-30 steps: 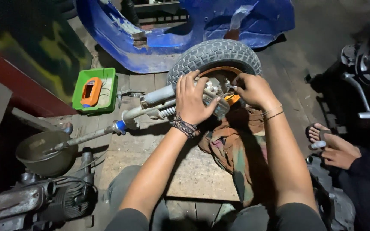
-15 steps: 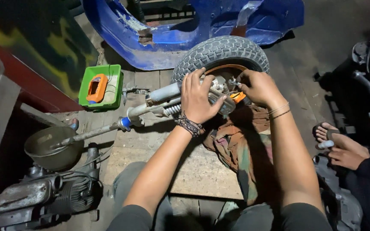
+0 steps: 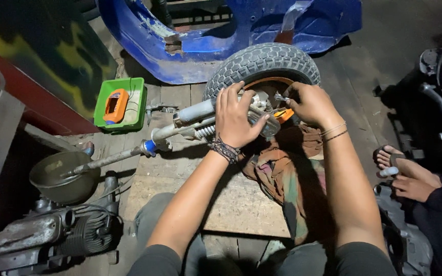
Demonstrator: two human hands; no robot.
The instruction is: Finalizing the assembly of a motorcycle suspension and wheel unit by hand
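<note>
Bare planks open leftward, tyre ahead, rag below, green tray far left

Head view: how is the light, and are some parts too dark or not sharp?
In the head view the light falls on the middle: the left hand, right hand and tyre are bright and sharp. The edges sink into shadow; the engine at lower left is dim, the far right nearly black. No strong glare; straight lines bend slightly toward the edges.

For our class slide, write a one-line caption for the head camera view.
Left hand steadies the fork assembly while the right hand works at the small wheel hub, above a rag.
</note>
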